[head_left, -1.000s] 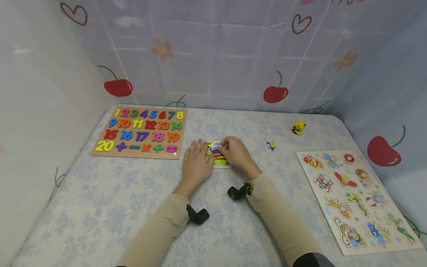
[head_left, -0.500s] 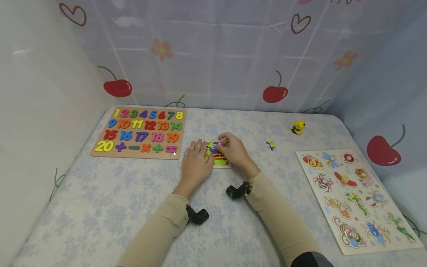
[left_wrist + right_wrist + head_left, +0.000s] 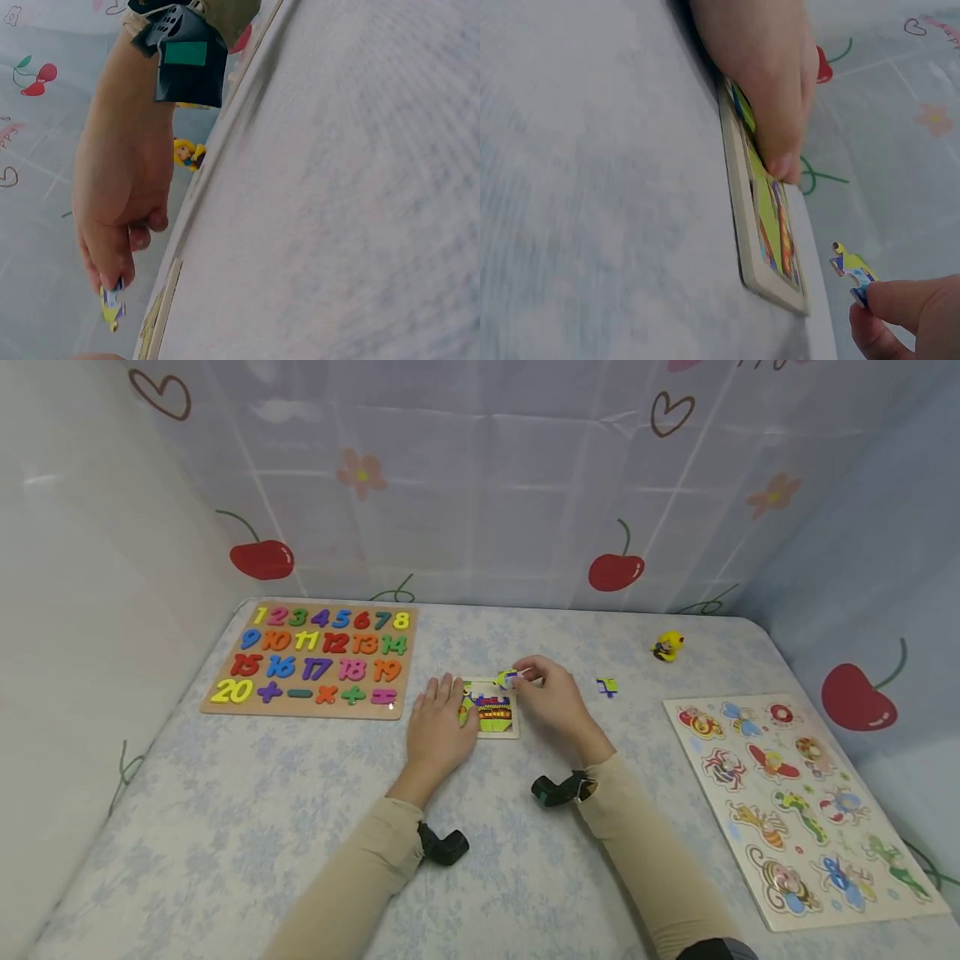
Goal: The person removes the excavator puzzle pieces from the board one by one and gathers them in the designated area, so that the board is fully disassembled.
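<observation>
A small framed jigsaw puzzle with a train-like picture lies mid-table. My left hand rests on its left side, fingers straight, hiding that part; in the right wrist view the thumb touches the picture beside the pale frame. Just off the puzzle's upper right corner, my right hand pinches a yellow-green and blue jigsaw piece between thumb and finger. Both wrist views show this piece held in the air, apart from the frame. Another jigsaw piece lies on the table to the right.
A wooden number board lies at the back left. On the right is a pale board with insect pictures. A small yellow toy figure stands at the back right. Patterned curtains enclose the table.
My right hand has moved from over the puzzle to the right, taking the jigsaw piece off it and uncovering the upper right part. My left hand has stayed in place.
</observation>
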`<state>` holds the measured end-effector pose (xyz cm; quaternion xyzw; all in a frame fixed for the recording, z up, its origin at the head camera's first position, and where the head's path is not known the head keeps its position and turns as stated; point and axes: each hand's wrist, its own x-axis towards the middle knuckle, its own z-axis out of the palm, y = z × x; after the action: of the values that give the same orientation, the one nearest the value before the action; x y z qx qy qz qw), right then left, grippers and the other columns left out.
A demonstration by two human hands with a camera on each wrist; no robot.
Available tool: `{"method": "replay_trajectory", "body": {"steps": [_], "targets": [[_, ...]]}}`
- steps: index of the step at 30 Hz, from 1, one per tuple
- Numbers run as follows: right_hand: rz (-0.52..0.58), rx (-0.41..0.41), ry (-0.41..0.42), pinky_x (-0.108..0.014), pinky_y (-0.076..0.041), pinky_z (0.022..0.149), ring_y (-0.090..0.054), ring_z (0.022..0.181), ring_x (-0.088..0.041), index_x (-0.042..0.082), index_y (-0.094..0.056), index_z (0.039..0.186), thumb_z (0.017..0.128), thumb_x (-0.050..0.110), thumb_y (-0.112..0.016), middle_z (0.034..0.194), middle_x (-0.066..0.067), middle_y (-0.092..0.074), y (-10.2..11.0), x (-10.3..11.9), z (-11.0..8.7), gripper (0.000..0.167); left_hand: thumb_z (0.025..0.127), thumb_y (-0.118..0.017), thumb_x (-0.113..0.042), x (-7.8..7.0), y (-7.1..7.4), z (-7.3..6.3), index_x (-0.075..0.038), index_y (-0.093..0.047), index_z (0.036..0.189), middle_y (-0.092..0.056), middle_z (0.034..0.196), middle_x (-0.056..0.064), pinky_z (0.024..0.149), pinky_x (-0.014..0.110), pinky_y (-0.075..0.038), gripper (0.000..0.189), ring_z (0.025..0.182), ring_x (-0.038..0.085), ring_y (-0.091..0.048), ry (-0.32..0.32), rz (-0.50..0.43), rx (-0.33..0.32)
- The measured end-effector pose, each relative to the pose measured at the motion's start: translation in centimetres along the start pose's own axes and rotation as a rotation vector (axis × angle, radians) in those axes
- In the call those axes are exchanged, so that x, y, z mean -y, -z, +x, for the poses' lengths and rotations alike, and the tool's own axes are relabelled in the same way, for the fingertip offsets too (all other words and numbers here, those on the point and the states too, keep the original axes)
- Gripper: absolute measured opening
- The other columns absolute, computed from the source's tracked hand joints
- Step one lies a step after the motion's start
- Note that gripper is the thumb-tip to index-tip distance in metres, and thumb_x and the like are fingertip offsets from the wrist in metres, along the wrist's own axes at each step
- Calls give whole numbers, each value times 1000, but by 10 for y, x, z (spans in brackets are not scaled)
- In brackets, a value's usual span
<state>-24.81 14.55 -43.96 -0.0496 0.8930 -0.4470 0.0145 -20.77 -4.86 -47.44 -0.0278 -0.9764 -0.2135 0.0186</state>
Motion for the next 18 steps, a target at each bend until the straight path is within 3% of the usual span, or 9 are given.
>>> {"method": "replay_trajectory", "body": {"steps": [9,18], "targets": [[-154,-71,-78,-41,-48,81,-60,104,-30,14,-63,124,99,25,-59,114,-13,-66,52,-36,-9,27,102,-37,-47,-1,1,-2,-16,-29,158,-22,166,4,127,45,-11,64,156,26,-13,6,-11,12],[-314,-186,1,-42,-40,80,-52,90,-31,8,-67,119,97,20,-63,96,-14,-68,63,-53,-15,26,102,-38,-47,0,0,-2,-16,-30,157,-22,166,4,127,45,-10,64,156,26,-13,-1,-24,6]]}}
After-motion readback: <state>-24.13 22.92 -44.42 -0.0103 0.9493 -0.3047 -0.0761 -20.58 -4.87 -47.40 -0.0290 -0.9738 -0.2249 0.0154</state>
